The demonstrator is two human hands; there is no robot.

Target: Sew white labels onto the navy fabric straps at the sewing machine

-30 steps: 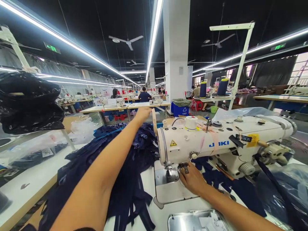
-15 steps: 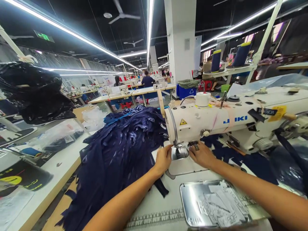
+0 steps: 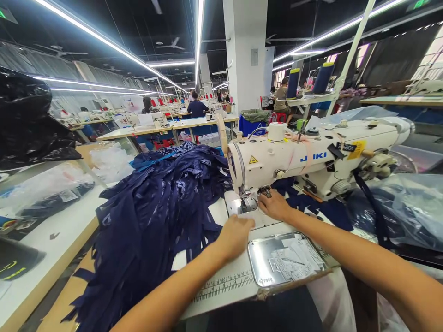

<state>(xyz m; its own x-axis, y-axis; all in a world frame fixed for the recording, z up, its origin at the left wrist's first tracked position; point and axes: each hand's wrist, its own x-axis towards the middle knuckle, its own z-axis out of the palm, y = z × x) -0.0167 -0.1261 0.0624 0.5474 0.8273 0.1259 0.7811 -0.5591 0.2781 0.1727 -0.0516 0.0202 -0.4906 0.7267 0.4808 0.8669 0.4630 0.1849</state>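
Observation:
A white JUKI sewing machine (image 3: 287, 154) stands before me, its shiny needle plate (image 3: 238, 206) under the head. Just right of the needle area is my right hand (image 3: 275, 205), fingers bent together at the plate's edge; whatever they pinch is hidden. A small dark ribbed piece (image 3: 265, 191) shows at its fingertips. My left hand (image 3: 236, 235) hovers in front of the plate, curled and blurred, so its fingers cannot be read clearly. Close to it lies a metal tray (image 3: 258, 258) holding white printed labels (image 3: 294, 258). Navy fabric strips (image 3: 155, 207) are heaped left of the machine.
Dark cloth pieces (image 3: 301, 200) lie behind my right hand. A clear plastic bag (image 3: 408, 198) rests on the right. Navy thread cones (image 3: 293, 84) stand on a rack. Left, a black plastic bag (image 3: 27, 120) hangs above a white table (image 3: 65, 237). People sit at machines farther back.
My left hand has moved from the needle area toward me and the tray. My right hand stays beside the needle plate. The whole view has shifted, with the machine now farther left.

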